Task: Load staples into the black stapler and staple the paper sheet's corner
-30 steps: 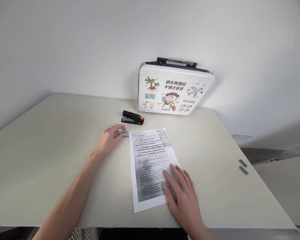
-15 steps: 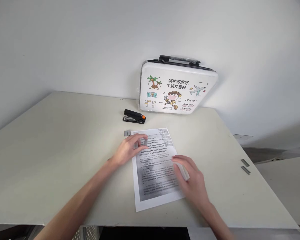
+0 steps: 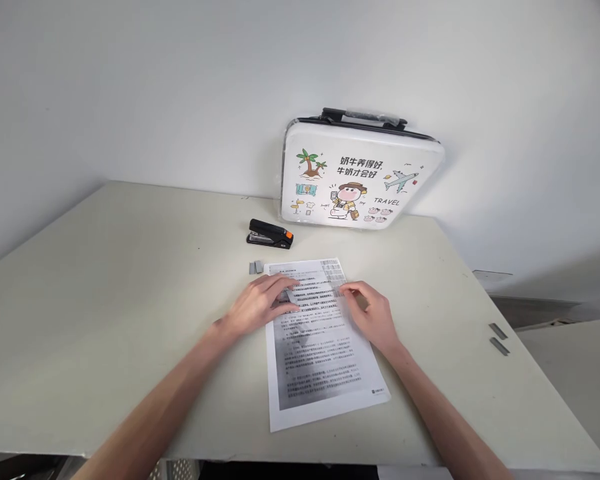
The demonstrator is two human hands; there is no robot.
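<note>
A printed sheet of paper (image 3: 325,373) lies on the table, slightly turned. My left hand (image 3: 261,301) rests over its upper left part, fingers stretched out and thumb apart, with no object visible in it. At the sheet's right edge, my right hand (image 3: 373,312) has its fingers curled and thumb and index tips close together on the paper's margin. Beyond the sheet stands a black stapler (image 3: 270,234) with an orange patch at one end. Small grey staple strips (image 3: 256,267) lie by the paper's upper left corner.
A white case (image 3: 360,177) with cartoon prints and a black handle leans against the wall (image 3: 130,87) at the back. Two more grey staple strips (image 3: 499,339) lie near the right edge of the pale table (image 3: 105,320).
My right hand has moved up along the paper's right edge, and its fingers have closed there. The left hand has flattened over the sheet. The paper's lower right corner is now uncovered.
</note>
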